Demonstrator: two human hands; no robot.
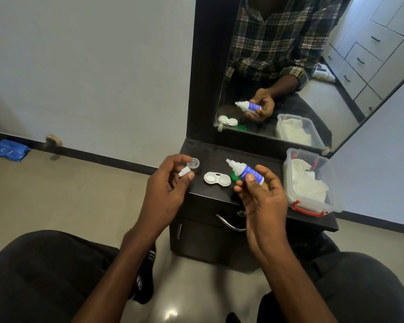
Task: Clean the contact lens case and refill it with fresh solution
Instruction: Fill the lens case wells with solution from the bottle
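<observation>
Right hand (262,197) grasping the solution bottle (247,171), uncapped, tilted with its nozzle aimed left above the open lens case (217,179); left hand (167,183) pinching the small white bottle cap (184,171). Lens case flat on the dark counter (210,152) between both hands. Left of the case a clear round lid (193,163), just right of it a green lid (233,177), farther right a plastic box (313,206) of white tissues.

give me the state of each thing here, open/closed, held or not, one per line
solution bottle: uncapped, tilted, held in right hand
bottle cap: off, pinched in left hand
lens case: both wells open, on the cabinet top
clear lid: off the case
green lid: off, behind the case
plastic box: lidless, white cloth inside
drawer: closed
</observation>
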